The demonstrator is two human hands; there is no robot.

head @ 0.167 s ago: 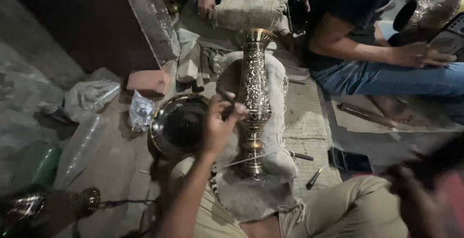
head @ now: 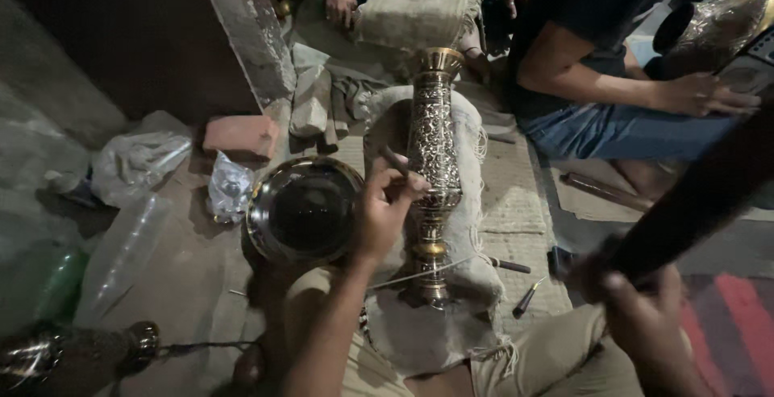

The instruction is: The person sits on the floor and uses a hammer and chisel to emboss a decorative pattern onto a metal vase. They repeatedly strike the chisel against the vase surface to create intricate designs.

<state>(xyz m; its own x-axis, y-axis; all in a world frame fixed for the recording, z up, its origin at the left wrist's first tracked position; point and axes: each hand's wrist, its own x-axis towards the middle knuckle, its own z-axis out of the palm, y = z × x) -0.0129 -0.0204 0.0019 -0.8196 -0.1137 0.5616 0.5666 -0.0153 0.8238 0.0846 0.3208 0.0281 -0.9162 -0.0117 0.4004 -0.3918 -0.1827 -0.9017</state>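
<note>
Gripping tools over an engraved brass vase (head: 434, 155) that lies on a cloth-covered pad (head: 472, 284)

Nearest the camera, the right hand (head: 645, 324) is blurred at the lower right, fingers wrapped around a dark handle (head: 693, 195) that rises toward the upper right; the left hand (head: 385, 207) reaches up from the lap, fingers pinched on a thin tool (head: 395, 161) whose tip meets the vase's patterned body. A thin metal rod (head: 427, 272) crosses the vase's foot, and two small tools (head: 520, 284) lie on the mat just to its right. A shiny round metal bowl (head: 300, 207) sits just to the left of the vase, with crumpled plastic bags (head: 137, 163) and a reddish brick (head: 240, 135) beyond it. Farther off, another person in blue jeans (head: 613, 127) sits at the upper right
</note>
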